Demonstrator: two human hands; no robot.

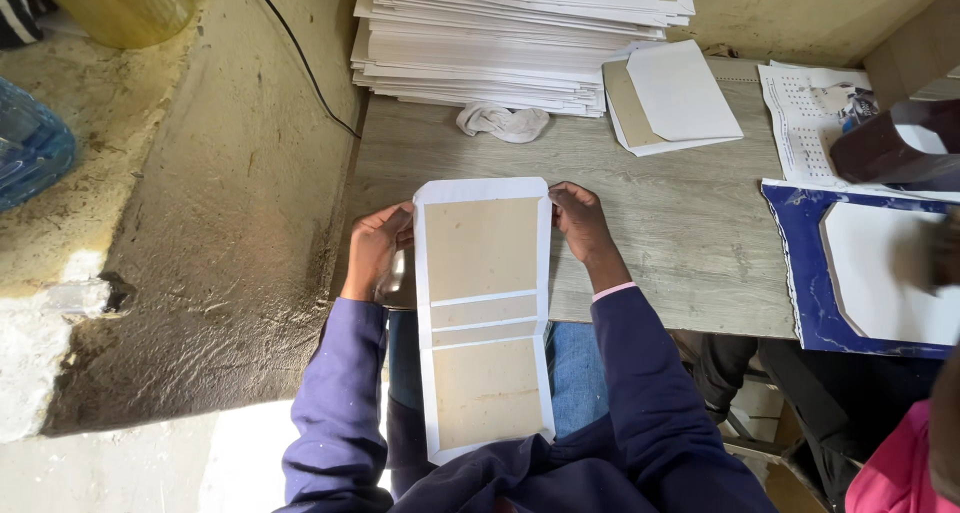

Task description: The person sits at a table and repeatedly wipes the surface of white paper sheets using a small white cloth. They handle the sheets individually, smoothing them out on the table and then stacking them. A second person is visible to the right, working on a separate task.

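Observation:
I hold a flat, unfolded paper blank (484, 313) with a white border and brown inner panels, lying lengthwise from the wooden table (660, 203) toward my lap. My left hand (376, 248) grips its upper left edge. My right hand (580, 221) grips its upper right edge, fingers curled on the border. Both arms wear dark blue sleeves.
A tall stack of white sheets (500, 43) sits at the table's back, with a white crumpled cloth (503, 123) before it and finished envelopes (672, 98) to its right. A blue-edged board (860, 273) and printed paper (805, 123) lie right. Another person in pink (900, 473) sits lower right.

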